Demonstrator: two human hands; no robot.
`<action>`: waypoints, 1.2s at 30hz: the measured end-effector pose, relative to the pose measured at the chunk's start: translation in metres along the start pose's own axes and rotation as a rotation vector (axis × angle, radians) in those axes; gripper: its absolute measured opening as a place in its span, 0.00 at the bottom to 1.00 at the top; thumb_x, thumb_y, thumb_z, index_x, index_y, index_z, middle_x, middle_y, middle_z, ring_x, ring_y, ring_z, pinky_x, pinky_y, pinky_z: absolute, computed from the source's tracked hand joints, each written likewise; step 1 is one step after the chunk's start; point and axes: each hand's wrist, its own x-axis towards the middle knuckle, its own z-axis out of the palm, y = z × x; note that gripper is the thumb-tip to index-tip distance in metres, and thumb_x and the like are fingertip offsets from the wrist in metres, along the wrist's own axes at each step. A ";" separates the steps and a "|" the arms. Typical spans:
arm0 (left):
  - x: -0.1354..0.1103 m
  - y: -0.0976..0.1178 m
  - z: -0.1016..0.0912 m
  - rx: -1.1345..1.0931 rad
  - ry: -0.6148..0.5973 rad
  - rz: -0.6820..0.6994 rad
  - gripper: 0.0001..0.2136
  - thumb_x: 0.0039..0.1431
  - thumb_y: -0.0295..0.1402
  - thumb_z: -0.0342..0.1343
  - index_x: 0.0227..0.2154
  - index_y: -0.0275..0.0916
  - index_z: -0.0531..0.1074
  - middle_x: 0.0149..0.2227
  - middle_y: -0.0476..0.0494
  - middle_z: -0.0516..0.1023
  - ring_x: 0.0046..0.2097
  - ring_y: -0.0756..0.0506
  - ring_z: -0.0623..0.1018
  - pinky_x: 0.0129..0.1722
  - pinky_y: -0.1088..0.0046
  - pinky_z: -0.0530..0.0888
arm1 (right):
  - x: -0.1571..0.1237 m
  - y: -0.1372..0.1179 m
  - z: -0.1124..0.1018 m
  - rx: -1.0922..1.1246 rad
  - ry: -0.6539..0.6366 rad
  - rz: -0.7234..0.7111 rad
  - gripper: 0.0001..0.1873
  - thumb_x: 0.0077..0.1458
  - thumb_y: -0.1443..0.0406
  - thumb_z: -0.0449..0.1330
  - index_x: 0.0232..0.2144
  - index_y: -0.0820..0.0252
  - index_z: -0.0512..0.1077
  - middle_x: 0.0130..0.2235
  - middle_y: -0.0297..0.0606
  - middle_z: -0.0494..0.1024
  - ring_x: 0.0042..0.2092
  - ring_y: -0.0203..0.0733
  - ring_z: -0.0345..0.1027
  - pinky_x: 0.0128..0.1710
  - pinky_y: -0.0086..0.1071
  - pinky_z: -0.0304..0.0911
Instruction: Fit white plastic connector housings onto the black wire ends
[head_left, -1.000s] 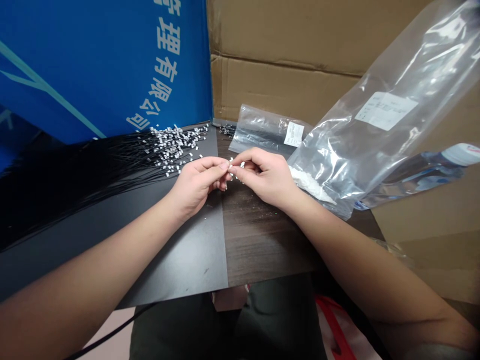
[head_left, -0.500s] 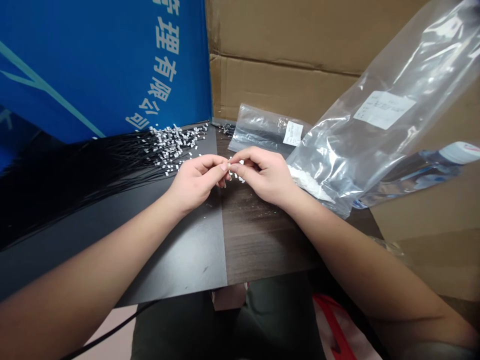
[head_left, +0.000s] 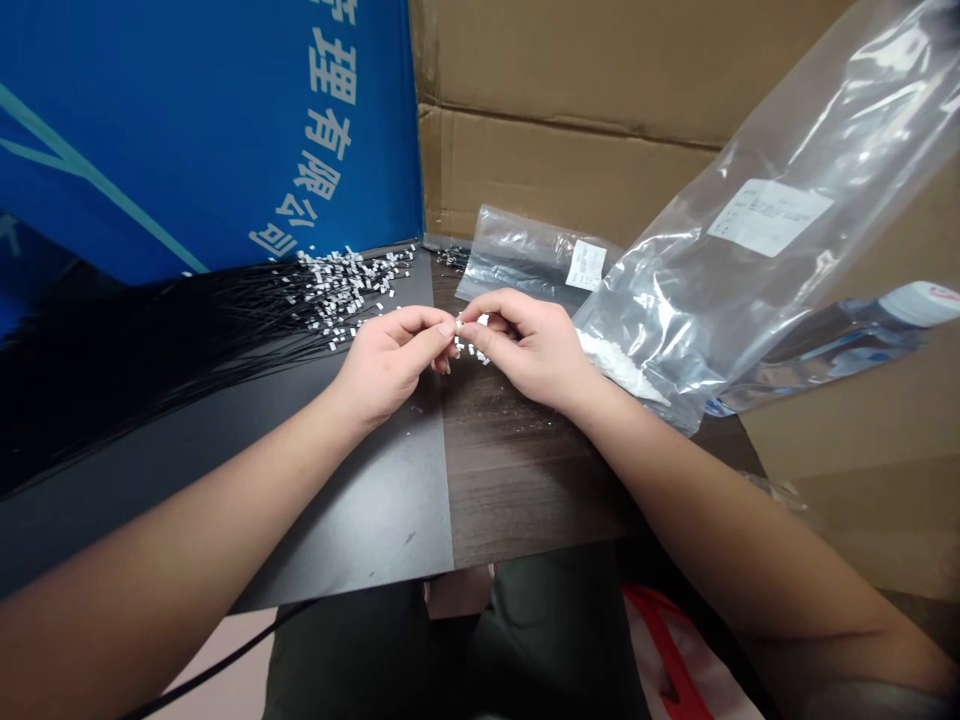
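My left hand and my right hand meet fingertip to fingertip over the table. Both are closed in a pinch around a small white connector, mostly hidden by the fingers. Just beneath the right hand lie several loose white connectors. Left of my left hand rests a large bundle of thin black cables, whose near ends carry white connectors. Whether a cable runs into the pinched piece I cannot tell.
Behind my right hand lies a clear bag with a white label. A larger plastic bag holding white pieces leans at the right, beside a water bottle. A blue panel and cardboard stand behind the table.
Both hands stay pinched together in nearly the same place, with only slight finger movement. The things around them look unchanged.
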 end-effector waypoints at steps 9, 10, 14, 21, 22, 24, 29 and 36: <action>0.000 0.003 0.001 0.036 0.002 0.001 0.09 0.60 0.38 0.67 0.32 0.38 0.81 0.28 0.48 0.79 0.30 0.49 0.76 0.34 0.72 0.74 | -0.001 0.002 0.001 -0.018 -0.018 0.001 0.08 0.69 0.57 0.66 0.42 0.55 0.80 0.28 0.28 0.72 0.29 0.35 0.61 0.34 0.31 0.58; -0.001 0.003 0.002 0.046 0.007 0.001 0.09 0.60 0.38 0.67 0.31 0.38 0.81 0.28 0.48 0.79 0.30 0.49 0.76 0.34 0.72 0.74 | -0.001 0.003 0.001 -0.026 -0.017 0.003 0.09 0.69 0.57 0.66 0.42 0.55 0.80 0.28 0.29 0.72 0.29 0.35 0.61 0.34 0.32 0.58; -0.001 0.003 0.003 0.052 0.026 0.008 0.08 0.60 0.37 0.66 0.31 0.38 0.81 0.27 0.48 0.78 0.30 0.49 0.76 0.34 0.71 0.74 | -0.002 0.002 0.002 -0.038 -0.003 -0.003 0.09 0.68 0.57 0.66 0.42 0.55 0.80 0.27 0.28 0.69 0.29 0.35 0.59 0.33 0.32 0.59; -0.001 0.002 0.004 0.004 0.027 -0.012 0.07 0.59 0.37 0.66 0.31 0.39 0.81 0.26 0.48 0.77 0.29 0.49 0.75 0.33 0.71 0.74 | 0.000 -0.001 0.002 -0.025 -0.020 0.011 0.10 0.67 0.57 0.67 0.42 0.55 0.83 0.28 0.29 0.74 0.29 0.35 0.62 0.34 0.31 0.61; -0.001 0.002 0.005 -0.003 0.027 -0.014 0.07 0.59 0.37 0.66 0.30 0.39 0.81 0.26 0.48 0.77 0.29 0.49 0.75 0.33 0.71 0.74 | 0.000 -0.001 0.001 -0.033 -0.017 0.006 0.10 0.67 0.56 0.68 0.41 0.55 0.83 0.27 0.29 0.74 0.28 0.34 0.62 0.33 0.31 0.61; -0.001 0.000 0.004 -0.018 0.024 -0.018 0.08 0.59 0.37 0.67 0.31 0.39 0.81 0.27 0.48 0.77 0.29 0.49 0.75 0.33 0.72 0.73 | 0.001 -0.002 0.001 -0.047 -0.011 -0.006 0.09 0.65 0.56 0.69 0.41 0.55 0.84 0.26 0.28 0.73 0.27 0.34 0.61 0.33 0.31 0.61; -0.001 -0.002 0.004 -0.037 0.027 -0.013 0.08 0.60 0.37 0.67 0.31 0.39 0.82 0.27 0.48 0.78 0.29 0.49 0.75 0.33 0.72 0.73 | 0.002 -0.003 -0.001 -0.030 -0.010 -0.039 0.10 0.68 0.57 0.67 0.41 0.56 0.85 0.34 0.34 0.84 0.31 0.35 0.69 0.36 0.31 0.64; 0.000 -0.003 0.004 -0.059 0.040 -0.035 0.08 0.60 0.39 0.67 0.31 0.39 0.81 0.28 0.47 0.79 0.30 0.49 0.75 0.32 0.73 0.74 | 0.003 -0.004 -0.002 -0.055 -0.020 -0.040 0.10 0.69 0.57 0.66 0.42 0.55 0.85 0.39 0.36 0.87 0.35 0.38 0.74 0.39 0.32 0.66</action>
